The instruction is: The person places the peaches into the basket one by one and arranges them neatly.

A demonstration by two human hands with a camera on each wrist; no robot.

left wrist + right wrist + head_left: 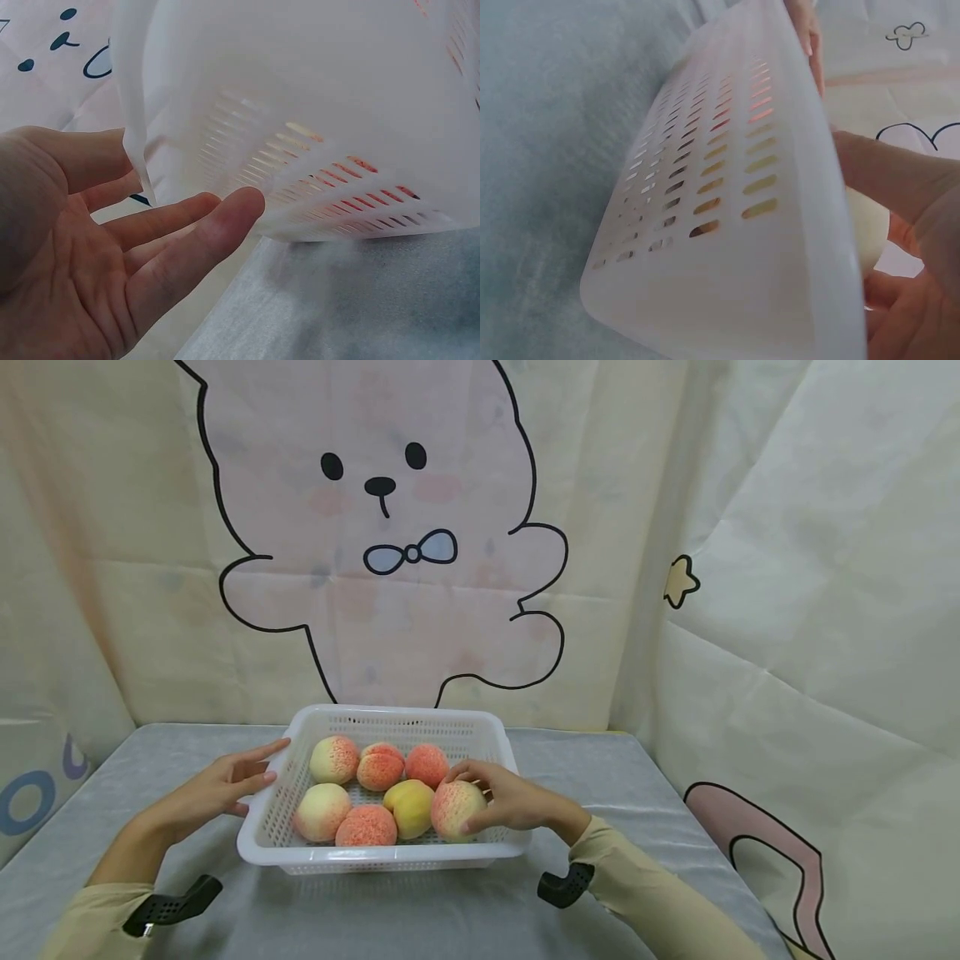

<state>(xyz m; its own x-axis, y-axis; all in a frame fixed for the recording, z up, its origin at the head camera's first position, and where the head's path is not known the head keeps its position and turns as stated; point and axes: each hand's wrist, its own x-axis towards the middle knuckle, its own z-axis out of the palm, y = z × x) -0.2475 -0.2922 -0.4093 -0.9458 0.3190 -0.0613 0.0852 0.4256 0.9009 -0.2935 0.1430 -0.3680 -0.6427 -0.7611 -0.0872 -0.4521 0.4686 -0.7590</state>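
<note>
A white plastic basket (375, 857) with slotted walls holds several peaches in two rough rows. At its front right my right hand (517, 797) grips a pale pink-flecked peach (453, 812), thumb on the near side and fingers over the top and far side. In the right wrist view, part of that peach (868, 229) shows behind the basket wall. My left hand (213, 792) is at the left rim, its fingers extended along the edge. The left wrist view shows the thumb (238, 217) beside the outer wall, with some fingertips hidden behind the rim.
Left in the basket lie a red-speckled peach (366, 827), a yellow fruit (411, 808), a pale peach (322, 812) and more peaches along the back. A grey cloth (375, 918) covers the table. Behind hangs a curtain (600, 485) with a cartoon animal.
</note>
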